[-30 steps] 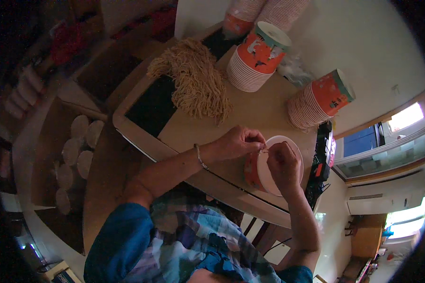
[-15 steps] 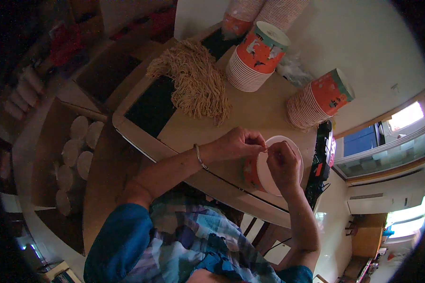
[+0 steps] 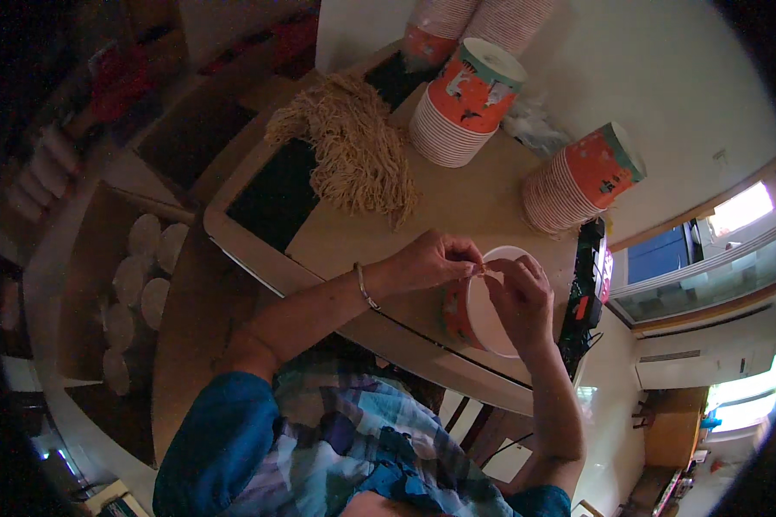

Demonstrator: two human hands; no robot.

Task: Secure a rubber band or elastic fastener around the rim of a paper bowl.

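Observation:
My left hand (image 3: 447, 260) and my right hand (image 3: 522, 293) meet over the rim of an orange-patterned paper tub (image 3: 485, 323) with a white inside. Both are closed in a pinch, fingertips nearly touching. Between them shows a tiny tan-orange bit that looks like thin string (image 3: 482, 270), most of it hidden by the fingers. Farther back on the table lies a loose heap of tan string (image 3: 353, 155). The tub's far side is partly behind my right hand.
Upside-down stacks of paper tubs (image 3: 466, 103) stand at the back, another stack (image 3: 582, 181) at the right near a black device (image 3: 585, 302). A clear plastic bag (image 3: 535, 125) lies by the wall. On the left, a cardboard box (image 3: 82, 284) holds several round pale-topped items.
My right hand has turned and its fingers have loosened slightly, still pinched near the left fingertips. The left hand has barely moved.

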